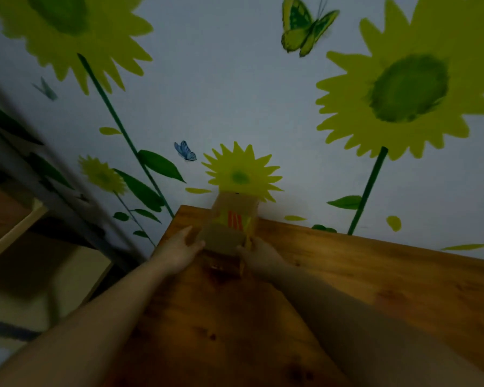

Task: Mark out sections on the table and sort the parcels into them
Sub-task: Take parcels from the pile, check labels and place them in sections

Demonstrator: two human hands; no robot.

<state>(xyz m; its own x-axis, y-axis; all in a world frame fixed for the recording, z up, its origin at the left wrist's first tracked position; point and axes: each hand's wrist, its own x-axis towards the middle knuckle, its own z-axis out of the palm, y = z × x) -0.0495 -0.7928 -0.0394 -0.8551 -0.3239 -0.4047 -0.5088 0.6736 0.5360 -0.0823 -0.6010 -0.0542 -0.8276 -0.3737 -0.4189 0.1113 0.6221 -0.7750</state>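
Room: dim light; a pale wall [235, 93] with sunflower decals [408, 88] and a green butterfly decal [305, 26] fills the upper frame.
Desk: the wooden desk [375, 289] takes the lower centre and right of the frame, its far edge against the wall.
Left of frame: pale wooden furniture [17, 224], too blurred to tell its kind.
Parcel: a brown cardboard parcel [227, 236] sits at the centre of the frame, over the desk's far left corner and close to the wall. Orange stripes and yellow-green marks show on its upper part. Whether it rests on the desk or is held just off it cannot be told.
Left hand: the left hand [182, 245] has its fingers fairly straight and laid against the parcel's left side, with the thumb near the lower left corner. So far as the blur allows, it presses rather than wraps.
Right hand: the right hand [259, 254] is curled round the parcel's lower right edge with the thumb on the near face, so it is grasping the parcel.
Handling (judgement): the parcel is likely light, since two hands at its base control it. The card walls look stiff enough to take side pressure but may dent under a hard squeeze. The surface is matt and unlikely to slip.
Hold (judgement): opposite sides, low down near the bottom corners, where the card is stiffest.
Task (judgement): no marked sections can be made out on the desk in this light, so this appears to be an early step.
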